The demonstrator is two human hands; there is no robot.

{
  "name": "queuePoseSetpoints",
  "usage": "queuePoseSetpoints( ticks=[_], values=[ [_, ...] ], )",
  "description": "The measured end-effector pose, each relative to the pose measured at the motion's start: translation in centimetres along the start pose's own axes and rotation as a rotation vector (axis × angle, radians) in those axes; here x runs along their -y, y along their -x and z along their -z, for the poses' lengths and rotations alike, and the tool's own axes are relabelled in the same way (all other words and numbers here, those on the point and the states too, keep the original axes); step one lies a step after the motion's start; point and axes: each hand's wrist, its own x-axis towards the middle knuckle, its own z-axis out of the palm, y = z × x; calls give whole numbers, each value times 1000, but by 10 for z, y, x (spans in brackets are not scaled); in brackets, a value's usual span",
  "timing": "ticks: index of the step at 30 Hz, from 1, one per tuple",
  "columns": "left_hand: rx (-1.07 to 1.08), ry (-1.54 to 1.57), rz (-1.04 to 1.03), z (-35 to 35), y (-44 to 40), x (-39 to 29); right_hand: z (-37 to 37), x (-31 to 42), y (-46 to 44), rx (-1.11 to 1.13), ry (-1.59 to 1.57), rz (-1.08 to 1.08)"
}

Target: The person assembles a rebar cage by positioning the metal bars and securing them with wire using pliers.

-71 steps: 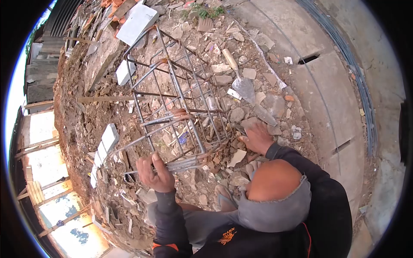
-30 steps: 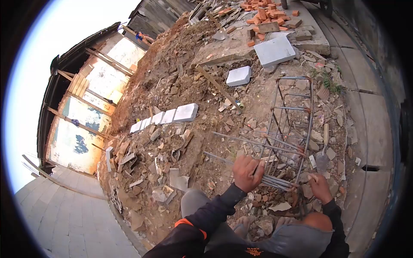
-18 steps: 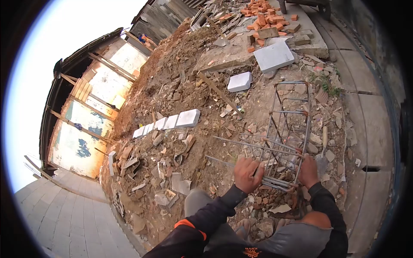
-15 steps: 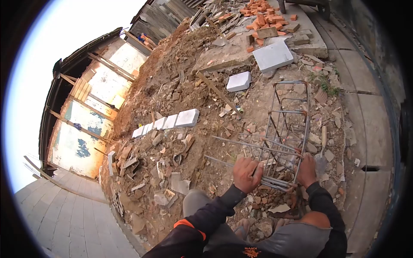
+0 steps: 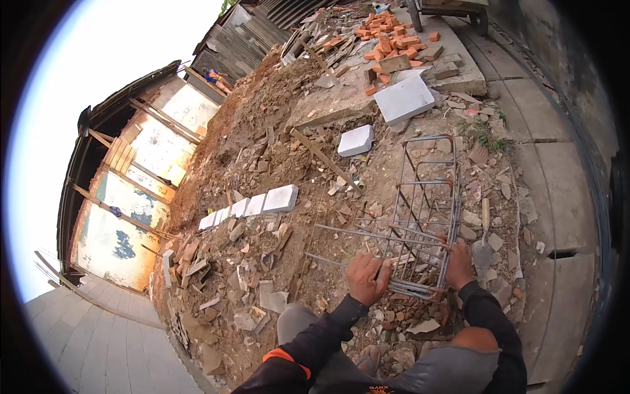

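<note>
A steel rebar cage [image 5: 430, 182] of long bars and rectangular ties lies over rubble in front of me, with several bar ends jutting left. My left hand [image 5: 369, 279] is closed around bars at its near left side. At the near right corner, my right hand [image 5: 461, 264] grips the cage's side bars; some of its fingers are hidden behind the steel. Just right of that hand, a trowel [image 5: 483, 255] with a wooden handle rests on the ground.
White blocks [image 5: 281, 198] form a row at left. Another white block [image 5: 356, 140] and a larger white slab [image 5: 404, 100] lie beyond the cage. Farther back are orange bricks [image 5: 387, 47] and a wheeled cart [image 5: 453, 9]. A wooden stake [image 5: 326, 161] leans nearby. Concrete paving [image 5: 558, 177] runs along the right.
The view has shifted slightly. The cage's far end has swung a little left against the ground, with both hands still on it. More of the trowel shows beside my right hand.
</note>
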Motion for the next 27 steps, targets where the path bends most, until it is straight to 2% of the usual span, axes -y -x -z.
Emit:
queuePoseSetpoints(
  ticks=[2, 4, 8, 10, 14, 16, 20, 22, 23, 25, 27],
  values=[
    [-16, -2, 17, 0, 0, -2, -8, -7, -4, 16, 21, 15],
    [-11, -11, 20, 1, 1, -1, -15, -12, -7, 3, -163, 5],
    [-25, -15, 13, -1, 2, -1, -27, -16, -2, -28, -161, 48],
    [-23, -20, 21, 1, 2, -3, -42, -9, 0, -271, -150, -5],
    [-27, 2, 25, 2, 3, -3, -32, 0, 1, -198, -220, -10],
    [-27, -7, 20, 0, 2, -3, -49, -4, 1, -429, -271, 65],
    [-18, -13, 34, -3, 3, -2, -35, -9, -8, -305, -384, 89],
    [-11, -12, 38, -1, 2, -3, -19, -8, -13, -126, -599, 54],
    [-8, -12, 40, 0, 2, -4, -17, -10, -15, -127, -598, 51],
    [-4, -16, 40, 0, 1, -5, -14, -13, -17, 23, -356, 48],
    [-4, -23, 36, -1, -1, -5, -11, -5, -9, -32, -294, 14]
  ],
)
